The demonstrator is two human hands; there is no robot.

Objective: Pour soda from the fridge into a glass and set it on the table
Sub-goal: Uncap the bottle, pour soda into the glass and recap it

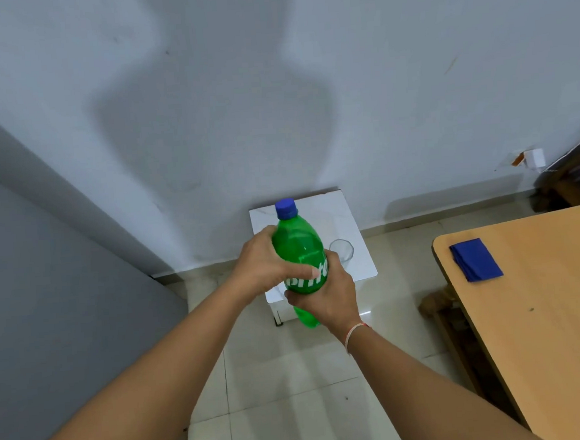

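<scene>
Both hands — left, right — grasping green bottle, upright, blue cap up.

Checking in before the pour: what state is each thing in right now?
Soda bottle: upright, off the surface, held in both hands.
Cap: still on.
Left hand: gripping the bottle's upper body.
Right hand: gripping the lower body.
Glass: upright on the white stand, looks empty.
Blue cloth: folded, on the wooden table.
</scene>
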